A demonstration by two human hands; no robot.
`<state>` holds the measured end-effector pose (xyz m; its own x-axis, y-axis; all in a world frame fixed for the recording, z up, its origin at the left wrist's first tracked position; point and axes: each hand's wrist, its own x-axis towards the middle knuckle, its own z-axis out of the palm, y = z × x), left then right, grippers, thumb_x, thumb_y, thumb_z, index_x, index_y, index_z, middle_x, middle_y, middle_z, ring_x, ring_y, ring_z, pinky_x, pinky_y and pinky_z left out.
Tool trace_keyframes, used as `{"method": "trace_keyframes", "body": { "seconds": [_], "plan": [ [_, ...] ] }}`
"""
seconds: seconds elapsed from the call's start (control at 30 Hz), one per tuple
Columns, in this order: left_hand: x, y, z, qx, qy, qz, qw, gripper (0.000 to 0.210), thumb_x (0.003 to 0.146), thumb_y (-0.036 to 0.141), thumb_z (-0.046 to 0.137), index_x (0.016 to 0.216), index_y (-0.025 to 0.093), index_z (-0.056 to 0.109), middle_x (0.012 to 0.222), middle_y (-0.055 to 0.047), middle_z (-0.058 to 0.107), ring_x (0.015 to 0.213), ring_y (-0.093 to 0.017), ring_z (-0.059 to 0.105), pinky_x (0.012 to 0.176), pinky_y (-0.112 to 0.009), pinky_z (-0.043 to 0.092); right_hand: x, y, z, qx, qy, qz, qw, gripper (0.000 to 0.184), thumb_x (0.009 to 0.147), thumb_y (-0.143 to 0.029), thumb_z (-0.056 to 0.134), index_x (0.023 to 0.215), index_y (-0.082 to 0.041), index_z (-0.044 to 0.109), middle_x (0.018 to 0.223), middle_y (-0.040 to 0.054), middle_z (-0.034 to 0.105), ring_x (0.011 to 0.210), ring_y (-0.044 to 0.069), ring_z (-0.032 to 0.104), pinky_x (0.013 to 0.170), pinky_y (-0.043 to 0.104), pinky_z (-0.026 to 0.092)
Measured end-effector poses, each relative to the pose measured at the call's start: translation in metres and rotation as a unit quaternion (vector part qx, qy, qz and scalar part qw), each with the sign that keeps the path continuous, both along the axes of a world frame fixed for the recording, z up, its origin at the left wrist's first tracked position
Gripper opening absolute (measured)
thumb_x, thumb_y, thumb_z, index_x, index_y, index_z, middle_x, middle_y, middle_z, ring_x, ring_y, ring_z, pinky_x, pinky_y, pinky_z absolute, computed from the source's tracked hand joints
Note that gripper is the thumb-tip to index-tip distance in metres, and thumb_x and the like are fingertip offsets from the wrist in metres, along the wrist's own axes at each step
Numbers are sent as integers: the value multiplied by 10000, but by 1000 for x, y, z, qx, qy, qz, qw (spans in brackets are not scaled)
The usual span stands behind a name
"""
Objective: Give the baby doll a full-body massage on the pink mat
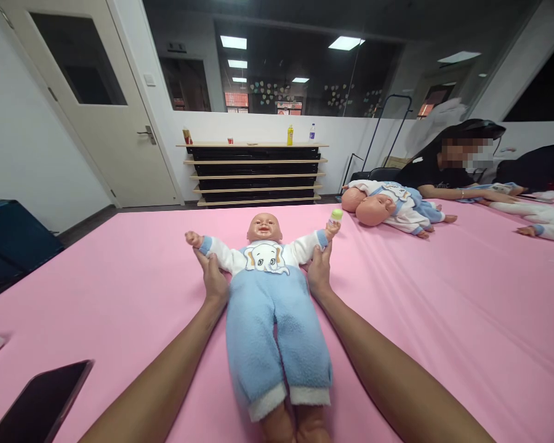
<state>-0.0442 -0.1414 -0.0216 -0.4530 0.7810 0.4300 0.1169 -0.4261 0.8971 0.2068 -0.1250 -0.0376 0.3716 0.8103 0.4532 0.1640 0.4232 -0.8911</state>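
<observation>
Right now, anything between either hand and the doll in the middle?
Nothing visible. The left hand and right hand are each up against a sleeve of the doll. The green-capped bottle is at the doll's fist, past the right hand, not between. The phone lies off beyond the left forearm.

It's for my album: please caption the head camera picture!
A doll lies on a pink tabletop, left hand and right hand at its outspread arms.

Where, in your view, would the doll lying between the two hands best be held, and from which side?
I'd grip the doll around its chest, below the arms, coming from both sides: it lies face-up with those arms spread, which should leave the chest's sides reachable.
</observation>
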Motion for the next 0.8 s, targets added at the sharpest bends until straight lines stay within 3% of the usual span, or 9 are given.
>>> {"method": "trace_keyframes", "body": {
  "seconds": [0.13,0.3,0.43,0.57,0.7,0.8],
  "plan": [
    [5,4,-9,-7,102,-49,994,568,988,483,244,1525,327,140,1593,27,124,1469,-158,114,1207,-352,154,-12,-10,9,19,-82,65,994,585,979,-478,352,1511,-270,225,1519,39,328,1405,199,307,1162,413,261],
    [5,10,-13,-65,208,-108,970,546,993,492,97,1478,352,305,1577,33,189,1474,-173,52,1204,-439,33,-21,-17,15,51,-233,135,962,410,970,-449,419,1337,-315,542,1578,-24,171,1463,218,143,1198,439,158],
    [6,7,-4,-76,264,-149,950,573,983,508,85,1396,368,456,1562,39,226,1464,-196,59,1190,-465,9,-25,-21,26,105,-338,155,922,342,962,-400,461,1264,-332,607,1567,-35,209,1467,232,125,1198,509,62],
    [10,3,2,-75,271,-166,945,558,981,509,123,1371,355,492,1555,26,245,1459,-204,69,1185,-484,-1,-27,-22,31,119,-384,161,901,351,946,-370,495,1278,-312,595,1556,-6,245,1463,237,148,1188,541,50],
    [13,2,1,-51,262,-122,956,523,995,463,160,1415,321,437,1547,6,269,1460,-186,108,1197,-449,26,-27,-25,24,101,-348,110,925,465,872,-402,597,1320,-290,550,1564,24,207,1457,269,154,1184,530,133],
    [11,2,-2,-20,190,-56,980,521,997,447,211,1486,294,303,1550,-19,264,1458,-180,147,1203,-408,102,-27,-26,18,75,-262,58,960,561,873,-428,576,1394,-262,449,1537,67,261,1426,258,248,1157,467,262]
  ]
}}
